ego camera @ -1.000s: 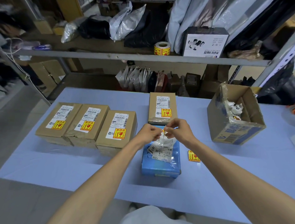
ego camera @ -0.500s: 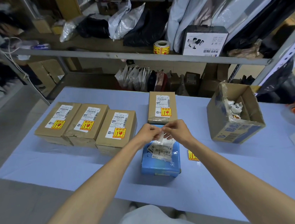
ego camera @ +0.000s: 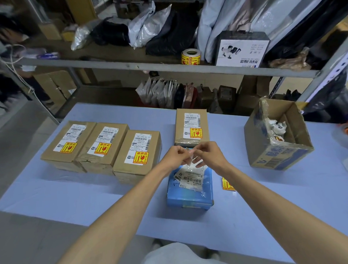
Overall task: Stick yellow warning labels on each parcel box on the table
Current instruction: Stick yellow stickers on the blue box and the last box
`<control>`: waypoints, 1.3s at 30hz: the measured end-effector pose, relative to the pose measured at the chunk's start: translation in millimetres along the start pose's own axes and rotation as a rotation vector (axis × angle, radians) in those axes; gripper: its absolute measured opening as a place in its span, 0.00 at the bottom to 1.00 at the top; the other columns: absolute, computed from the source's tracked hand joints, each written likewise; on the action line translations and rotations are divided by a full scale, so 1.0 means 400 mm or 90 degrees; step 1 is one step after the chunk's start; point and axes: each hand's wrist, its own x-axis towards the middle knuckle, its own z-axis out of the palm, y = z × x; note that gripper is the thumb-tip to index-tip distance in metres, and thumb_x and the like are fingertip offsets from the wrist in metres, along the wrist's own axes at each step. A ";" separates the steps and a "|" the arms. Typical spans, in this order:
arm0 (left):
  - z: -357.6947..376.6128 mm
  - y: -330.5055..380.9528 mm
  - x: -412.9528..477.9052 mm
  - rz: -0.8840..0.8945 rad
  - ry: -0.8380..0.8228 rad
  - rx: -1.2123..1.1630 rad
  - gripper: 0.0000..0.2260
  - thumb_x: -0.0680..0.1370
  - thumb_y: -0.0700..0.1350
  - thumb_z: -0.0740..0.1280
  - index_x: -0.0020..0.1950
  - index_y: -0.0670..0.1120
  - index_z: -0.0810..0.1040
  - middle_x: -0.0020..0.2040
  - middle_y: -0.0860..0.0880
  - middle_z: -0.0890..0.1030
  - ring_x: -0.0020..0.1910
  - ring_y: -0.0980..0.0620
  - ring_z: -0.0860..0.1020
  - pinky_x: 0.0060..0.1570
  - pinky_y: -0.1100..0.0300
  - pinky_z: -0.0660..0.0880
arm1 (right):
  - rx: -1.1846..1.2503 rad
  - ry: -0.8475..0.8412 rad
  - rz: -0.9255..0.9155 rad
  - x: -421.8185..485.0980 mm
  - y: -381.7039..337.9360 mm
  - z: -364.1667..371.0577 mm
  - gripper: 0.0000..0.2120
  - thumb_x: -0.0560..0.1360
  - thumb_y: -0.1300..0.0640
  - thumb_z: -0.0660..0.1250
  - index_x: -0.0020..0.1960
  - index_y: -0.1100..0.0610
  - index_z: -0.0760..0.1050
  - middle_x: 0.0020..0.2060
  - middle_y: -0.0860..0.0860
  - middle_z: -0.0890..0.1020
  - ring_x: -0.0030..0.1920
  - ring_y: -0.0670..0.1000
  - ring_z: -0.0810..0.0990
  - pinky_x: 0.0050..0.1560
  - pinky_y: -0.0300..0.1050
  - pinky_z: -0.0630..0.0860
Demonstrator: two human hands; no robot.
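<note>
Yellow warning stickers (ego camera: 140, 157) already show on all four brown boxes (ego camera: 139, 173), three in a row to the left of the grip and one just beyond it. Directly below the grip on the worktop (ego camera: 72, 200) lies a blue box (ego camera: 190, 197). It carries only a white shipping slip (ego camera: 191, 178) under clear wrap, so I judge it the one parcel left to do. The left hand (ego camera: 175, 154) and right hand (ego camera: 209, 153) meet above its far end, nearly touching. Each grip is clamped, fingertips pinched, on the same thin pale strip (ego camera: 190, 153). Whether that strip is a sticker or its backing paper I cannot tell, since no yellow face shows, but the step in hand looks like peeling a sticker free. The next move, as I read it, calls for parting the layers, lowering the sticky side onto a bare patch of the blue lid and pressing it flat. A spare yellow sticker (ego camera: 227, 184) lies on the worktop below and right of the grip, beside the blue box. An open carton (ego camera: 278, 159) holding crumpled scraps stands well to the right, a likely place for the backing
</note>
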 end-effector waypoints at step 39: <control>-0.031 -0.034 0.024 -0.047 0.158 0.009 0.10 0.77 0.42 0.69 0.56 0.39 0.78 0.36 0.48 0.73 0.33 0.55 0.70 0.36 0.64 0.69 | -0.109 0.072 -0.047 0.009 0.020 -0.016 0.02 0.73 0.61 0.72 0.42 0.59 0.80 0.37 0.50 0.81 0.37 0.49 0.79 0.38 0.44 0.77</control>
